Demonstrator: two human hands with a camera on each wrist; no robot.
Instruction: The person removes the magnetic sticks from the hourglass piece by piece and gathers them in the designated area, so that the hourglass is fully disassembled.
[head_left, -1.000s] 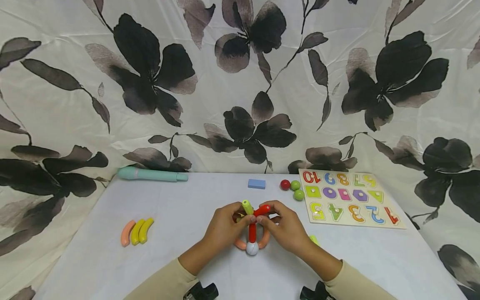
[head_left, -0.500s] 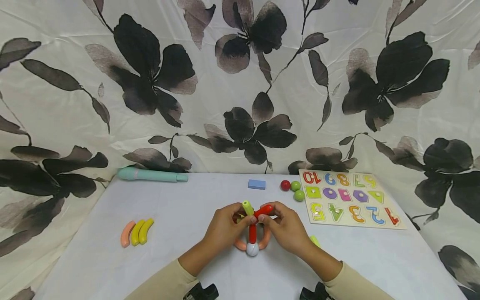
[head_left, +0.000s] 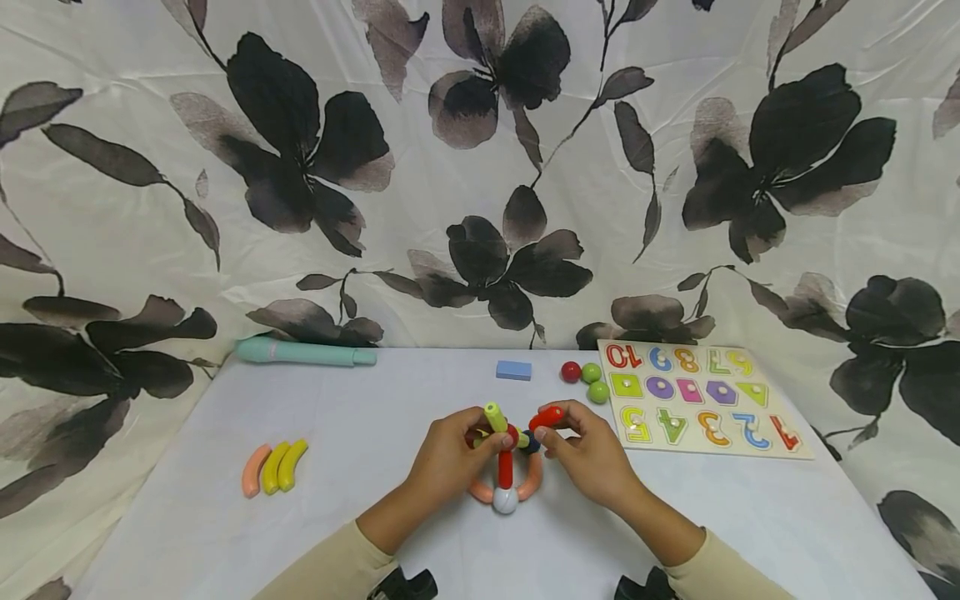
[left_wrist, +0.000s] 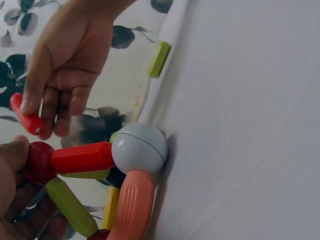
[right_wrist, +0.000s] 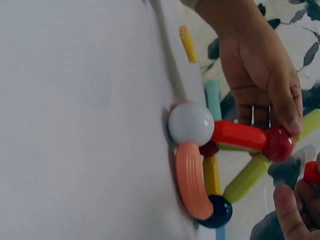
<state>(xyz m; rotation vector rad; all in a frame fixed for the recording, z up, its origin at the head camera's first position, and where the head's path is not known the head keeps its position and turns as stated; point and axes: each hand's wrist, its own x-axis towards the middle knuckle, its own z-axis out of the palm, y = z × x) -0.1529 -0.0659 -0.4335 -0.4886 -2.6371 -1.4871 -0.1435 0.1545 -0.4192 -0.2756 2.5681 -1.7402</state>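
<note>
In the head view my left hand (head_left: pixel 448 452) pinches the dark red ball (right_wrist: pixel 278 144) at the top of a magnetic ball-and-stick model standing on the table. From that ball a straight red stick (left_wrist: pixel 82 157) runs down to a white ball (head_left: pixel 506 500), flanked by curved pink sticks (right_wrist: pixel 190 180). Yellow-green sticks (left_wrist: pixel 71 206) also branch from the red ball, one of them pointing up. A dark blue ball (right_wrist: pixel 220 212) sits low on the model. My right hand (head_left: pixel 588 454) pinches a loose short red stick (head_left: pixel 547 417) between thumb and fingers, apart from the model.
One pink and two yellow curved sticks (head_left: pixel 274 467) lie at left. Behind are a teal tube (head_left: pixel 307 352), a blue block (head_left: pixel 513 370), one red ball (head_left: pixel 571 372) and two green balls (head_left: pixel 597 392). A number puzzle board (head_left: pixel 705 400) lies at back right. The left wrist view shows a green stick (left_wrist: pixel 160 60).
My right hand has moved right with the red stick, away from the red ball it touched before, uncovering the dark blue ball. My left hand keeps its place on the model.
</note>
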